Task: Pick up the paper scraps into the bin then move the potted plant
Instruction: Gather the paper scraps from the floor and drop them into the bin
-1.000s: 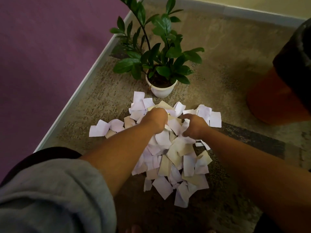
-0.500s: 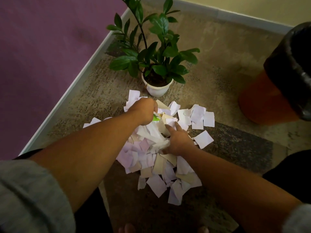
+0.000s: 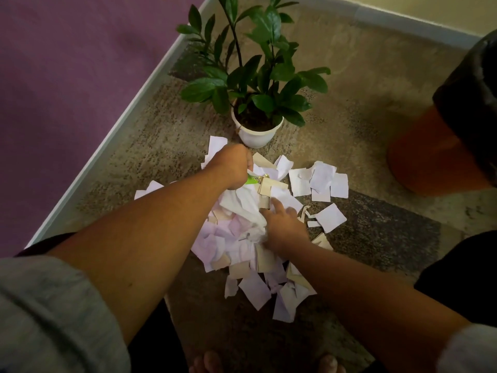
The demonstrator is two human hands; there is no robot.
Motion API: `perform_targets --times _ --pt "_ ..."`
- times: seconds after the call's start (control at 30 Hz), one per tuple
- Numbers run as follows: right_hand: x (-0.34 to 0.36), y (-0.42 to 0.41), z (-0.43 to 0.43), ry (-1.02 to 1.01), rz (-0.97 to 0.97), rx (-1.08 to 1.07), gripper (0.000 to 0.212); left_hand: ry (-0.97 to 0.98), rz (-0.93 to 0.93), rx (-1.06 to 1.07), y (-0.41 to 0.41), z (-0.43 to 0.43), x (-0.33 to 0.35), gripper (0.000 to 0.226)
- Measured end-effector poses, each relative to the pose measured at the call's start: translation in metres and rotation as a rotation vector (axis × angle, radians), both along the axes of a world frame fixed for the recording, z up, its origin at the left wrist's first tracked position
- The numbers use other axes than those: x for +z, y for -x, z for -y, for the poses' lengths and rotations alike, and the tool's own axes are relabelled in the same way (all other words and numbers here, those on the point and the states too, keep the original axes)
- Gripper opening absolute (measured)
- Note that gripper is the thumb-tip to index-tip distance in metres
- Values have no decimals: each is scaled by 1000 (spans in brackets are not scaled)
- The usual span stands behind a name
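The fingers of the left hand [image 3: 233,168] are curled into a fist, gripping a bunch of paper scraps [image 3: 236,238] at the far edge of the pile; a small green piece [image 3: 251,180] shows just under the knuckles. The fingers [image 3: 275,207] of the right hand [image 3: 285,227] are stretched out and slightly spread, lying flat on the scraps and pressed against a crumpled white wad between the two hands. The thumb cannot be seen.

Around the hands the scraps lie in a loose heap on the carpet [image 3: 349,103], with a few single squares scattered to the right. The potted plant [image 3: 256,134] stands upright in its white pot just beyond the left hand, close to the top of the pile. The bin [image 3: 430,157], orange with a black liner, stands well apart at the right edge. A purple wall [image 3: 67,76] with a pale skirting board [image 3: 121,125] runs along the left. A grey sleeve [image 3: 53,319] covers the upper left arm, and bare toes [image 3: 207,362] show at the bottom.
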State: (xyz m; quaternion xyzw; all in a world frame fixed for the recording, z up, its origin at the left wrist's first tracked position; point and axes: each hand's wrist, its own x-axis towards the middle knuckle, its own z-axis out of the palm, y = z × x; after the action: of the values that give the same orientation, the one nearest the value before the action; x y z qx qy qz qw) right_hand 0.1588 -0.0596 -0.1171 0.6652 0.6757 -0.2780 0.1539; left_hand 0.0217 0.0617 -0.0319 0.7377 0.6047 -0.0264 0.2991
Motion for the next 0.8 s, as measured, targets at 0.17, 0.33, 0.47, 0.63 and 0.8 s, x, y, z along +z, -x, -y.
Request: perform_targets --times 0.17,0.33,0.47,0.63,0.8 --pt "8 4 0 -161 -1 68 33 20 19 1 4 -1 -3 27" --pt "18 9 -7 -201 45 146 30 13 53 19 6 -5 2 25" --pt "28 9 -18 -228 60 178 29 4 65 16 7 -6 4 23" --pt "56 -1 -41 -273 67 154 29 12 95 -22 7 -5 15 22" --pt "98 -22 -65 -265 6 55 27 5 155 -10 0 -6 38 23"
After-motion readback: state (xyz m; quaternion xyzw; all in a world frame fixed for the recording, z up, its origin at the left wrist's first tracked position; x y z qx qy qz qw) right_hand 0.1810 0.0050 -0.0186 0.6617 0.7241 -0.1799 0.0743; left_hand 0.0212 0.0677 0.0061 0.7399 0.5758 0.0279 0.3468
